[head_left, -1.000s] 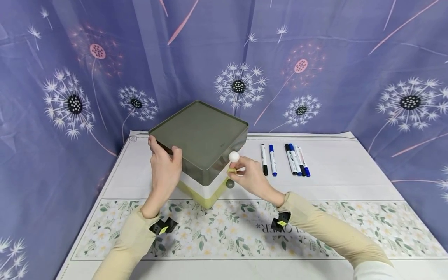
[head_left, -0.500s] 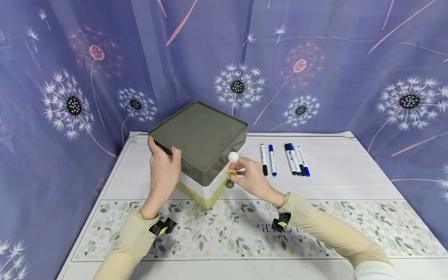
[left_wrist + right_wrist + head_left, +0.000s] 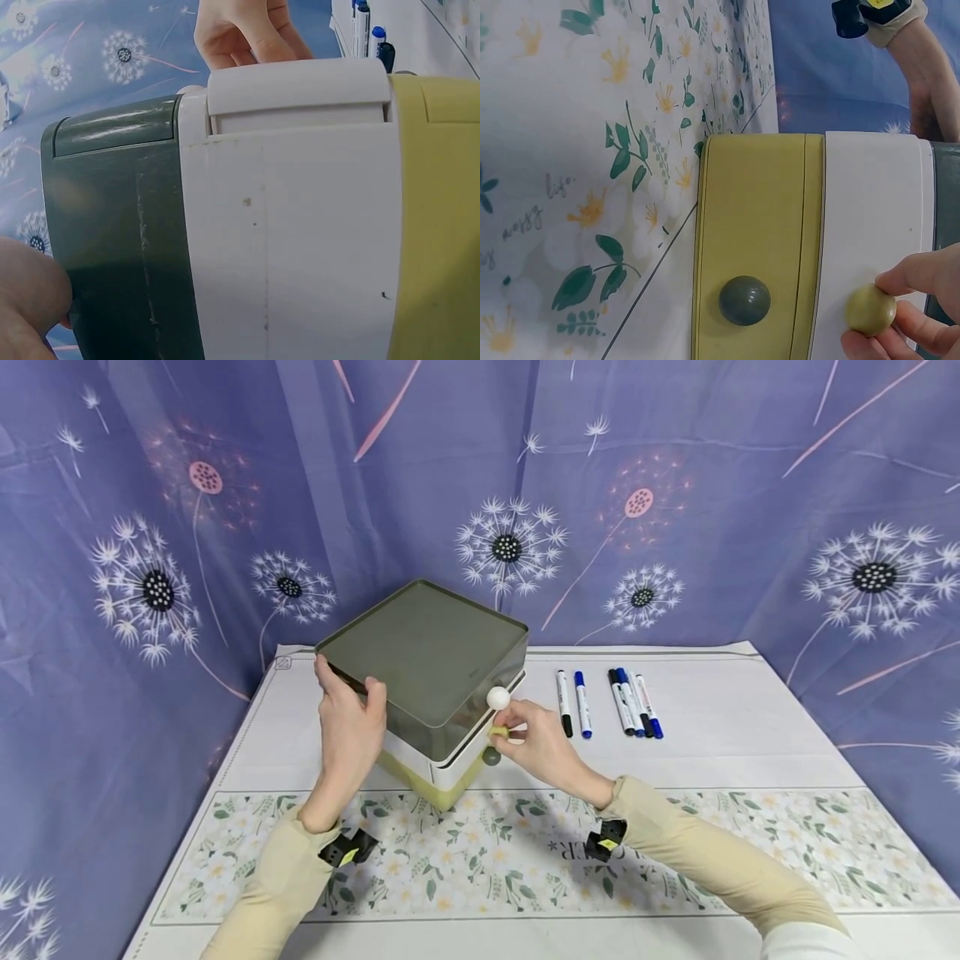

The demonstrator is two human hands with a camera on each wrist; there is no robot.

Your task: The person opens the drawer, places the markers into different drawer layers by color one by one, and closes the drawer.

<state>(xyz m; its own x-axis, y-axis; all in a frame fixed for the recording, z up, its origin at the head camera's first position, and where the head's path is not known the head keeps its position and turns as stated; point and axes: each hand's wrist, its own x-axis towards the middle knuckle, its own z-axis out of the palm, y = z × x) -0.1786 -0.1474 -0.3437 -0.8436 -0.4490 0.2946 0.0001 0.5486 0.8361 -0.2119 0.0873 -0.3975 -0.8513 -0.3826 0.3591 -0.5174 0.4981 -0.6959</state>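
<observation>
A small drawer box [image 3: 423, 652] with a dark green top tier, a white middle tier and a yellow-green bottom tier stands turned at an angle on the table. My right hand [image 3: 546, 742] pinches the yellow round knob [image 3: 868, 310] of the white drawer [image 3: 300, 94], whose front stands slightly out from the box. My left hand [image 3: 348, 727] rests against the box's left upper side, fingers spread along the top edge. Above the right fingers sits a white knob [image 3: 498, 697]; a dark green knob [image 3: 745, 300] is on the bottom drawer.
Two markers [image 3: 573, 703] lie right of the box, and a group of several more markers [image 3: 634, 703] lies farther right. A flower-printed strip [image 3: 480, 860] crosses the white table cover in front. A purple dandelion curtain [image 3: 420, 485] hangs behind.
The white drawer has come out slightly toward the right hand, with a dark gap now along its upper edge. The left hand has kept its place on the box.
</observation>
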